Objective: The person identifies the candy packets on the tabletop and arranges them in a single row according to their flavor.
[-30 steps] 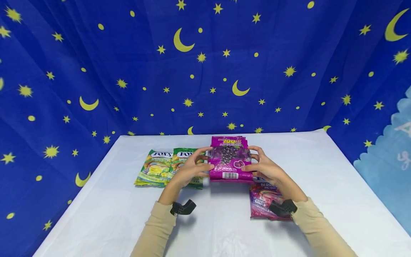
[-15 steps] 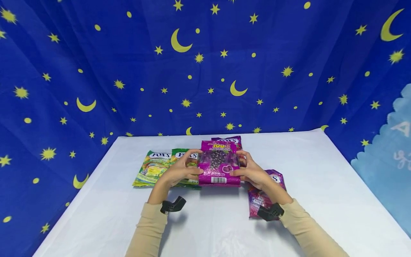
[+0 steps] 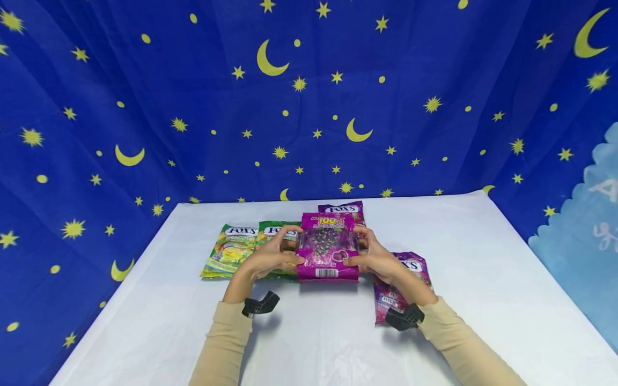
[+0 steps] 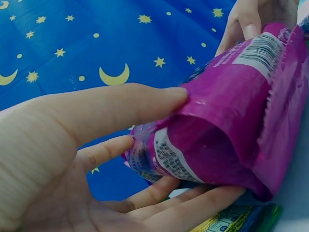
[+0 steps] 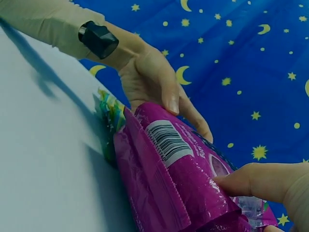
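Observation:
Both hands hold a magenta candy bag (image 3: 326, 252) by its two sides, above the middle of the table. A see-through window and a barcode show on its front. My left hand (image 3: 268, 258) grips the left side, its thumb on the front and fingers along the side and underneath in the left wrist view. On the other side my right hand (image 3: 380, 261) holds it the same way, with the thumb (image 5: 256, 182) pressing the front. The bag overlaps a green Fox's candy bag (image 3: 276, 241) and a purple Fox's bag (image 3: 358, 208) behind it.
A yellow-green Fox's bag (image 3: 230, 251) lies at the left. Beneath my right forearm is a purple-pink berry Fox's bag (image 3: 386, 300). They lie on a white-covered table (image 3: 309, 343), with a blue star-and-moon curtain (image 3: 309, 107) behind.
The magenta bag has moved left with both hands, uncovering the purple Fox's bag behind it and more of the berry bag. Over the last half second it has hardly moved.

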A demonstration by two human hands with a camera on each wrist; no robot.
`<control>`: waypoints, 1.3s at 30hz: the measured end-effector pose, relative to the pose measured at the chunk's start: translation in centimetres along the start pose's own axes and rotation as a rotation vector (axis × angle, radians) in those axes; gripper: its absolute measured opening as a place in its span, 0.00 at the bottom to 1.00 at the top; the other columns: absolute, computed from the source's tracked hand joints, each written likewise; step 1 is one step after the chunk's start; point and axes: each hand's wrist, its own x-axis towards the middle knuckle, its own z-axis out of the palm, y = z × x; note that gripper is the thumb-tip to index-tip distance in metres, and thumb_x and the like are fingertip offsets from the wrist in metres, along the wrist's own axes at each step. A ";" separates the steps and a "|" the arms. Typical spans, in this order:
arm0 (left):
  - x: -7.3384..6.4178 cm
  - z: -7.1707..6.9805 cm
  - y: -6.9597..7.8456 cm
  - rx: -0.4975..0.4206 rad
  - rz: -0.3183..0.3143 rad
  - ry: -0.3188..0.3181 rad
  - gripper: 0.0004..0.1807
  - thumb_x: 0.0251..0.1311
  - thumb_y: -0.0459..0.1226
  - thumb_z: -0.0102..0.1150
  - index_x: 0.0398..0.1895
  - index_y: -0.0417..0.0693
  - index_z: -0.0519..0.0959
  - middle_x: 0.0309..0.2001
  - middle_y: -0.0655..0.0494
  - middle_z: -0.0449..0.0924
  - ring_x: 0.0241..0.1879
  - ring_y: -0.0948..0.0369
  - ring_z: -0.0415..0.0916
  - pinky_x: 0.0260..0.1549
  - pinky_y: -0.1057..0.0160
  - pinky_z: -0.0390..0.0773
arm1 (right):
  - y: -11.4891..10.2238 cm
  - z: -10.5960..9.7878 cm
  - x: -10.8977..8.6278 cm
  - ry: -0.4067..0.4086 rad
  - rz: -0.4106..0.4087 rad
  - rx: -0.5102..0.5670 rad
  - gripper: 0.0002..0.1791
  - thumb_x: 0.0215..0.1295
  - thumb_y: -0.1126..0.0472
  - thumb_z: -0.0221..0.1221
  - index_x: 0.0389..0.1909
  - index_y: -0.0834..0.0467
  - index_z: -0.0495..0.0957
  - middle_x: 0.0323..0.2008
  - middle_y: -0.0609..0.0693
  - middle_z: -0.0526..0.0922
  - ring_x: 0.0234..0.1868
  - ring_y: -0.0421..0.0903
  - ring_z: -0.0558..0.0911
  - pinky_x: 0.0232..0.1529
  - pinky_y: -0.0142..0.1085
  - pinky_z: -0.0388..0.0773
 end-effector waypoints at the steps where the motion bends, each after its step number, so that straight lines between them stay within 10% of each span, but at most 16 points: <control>1: 0.0 0.0 0.0 -0.004 -0.002 -0.005 0.42 0.54 0.26 0.65 0.68 0.53 0.55 0.59 0.32 0.58 0.43 0.50 0.76 0.42 0.48 0.82 | 0.0 0.1 0.0 0.003 -0.001 -0.005 0.52 0.51 0.68 0.67 0.70 0.51 0.44 0.70 0.68 0.41 0.64 0.68 0.58 0.41 0.40 0.78; 22: -0.1 -0.2 -0.3 -0.002 -0.027 -0.019 0.41 0.55 0.24 0.64 0.67 0.53 0.53 0.55 0.35 0.59 0.41 0.51 0.76 0.41 0.48 0.82 | 0.2 0.7 0.2 0.033 0.004 -0.111 0.50 0.54 0.65 0.69 0.71 0.47 0.47 0.71 0.63 0.45 0.55 0.63 0.69 0.42 0.44 0.81; 39: -0.3 -0.6 1.1 0.085 -0.059 0.022 0.35 0.61 0.29 0.61 0.69 0.44 0.55 0.60 0.32 0.58 0.48 0.48 0.74 0.47 0.48 0.79 | -1.8 -2.6 0.1 -0.129 -0.037 -0.117 0.39 0.66 0.64 0.60 0.73 0.63 0.50 0.68 0.69 0.51 0.59 0.63 0.71 0.52 0.50 0.77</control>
